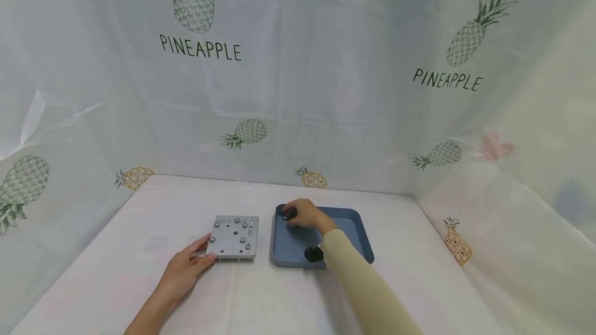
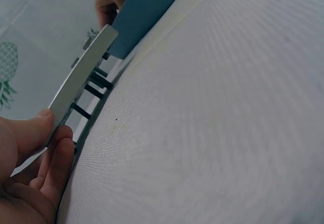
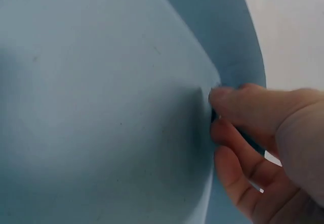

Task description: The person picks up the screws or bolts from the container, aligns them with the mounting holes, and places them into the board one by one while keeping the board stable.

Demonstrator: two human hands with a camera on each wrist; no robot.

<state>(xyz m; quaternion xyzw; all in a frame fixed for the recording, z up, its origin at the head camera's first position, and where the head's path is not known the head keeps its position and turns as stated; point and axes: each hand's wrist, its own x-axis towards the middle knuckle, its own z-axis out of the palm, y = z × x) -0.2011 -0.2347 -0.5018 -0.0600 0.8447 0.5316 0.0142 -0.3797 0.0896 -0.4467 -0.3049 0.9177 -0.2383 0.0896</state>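
My left hand (image 1: 183, 269) grips the left edge of a grey metal plate (image 1: 226, 242), with the thumb on one side and curled fingers beneath in the left wrist view. Several screws with round heads sit in the plate, alongside some bare holes. Dark screw shanks (image 2: 94, 90) stick out of its underside, towards the table. Over in the far left corner of a blue tray (image 1: 291, 263), my right hand (image 1: 303, 214) has thumb and fingertips together at a small shiny metal piece (image 1: 286, 217). The fingers mostly hide that piece, so its kind is unclear.
A white cloth covers the table (image 1: 186, 198). The tray's raised rim (image 3: 248, 37) stands close beside my right fingers. A curtain (image 1: 326, 92) printed with pineapples hangs behind and at both sides. Plate and tray lie side by side with a narrow gap.
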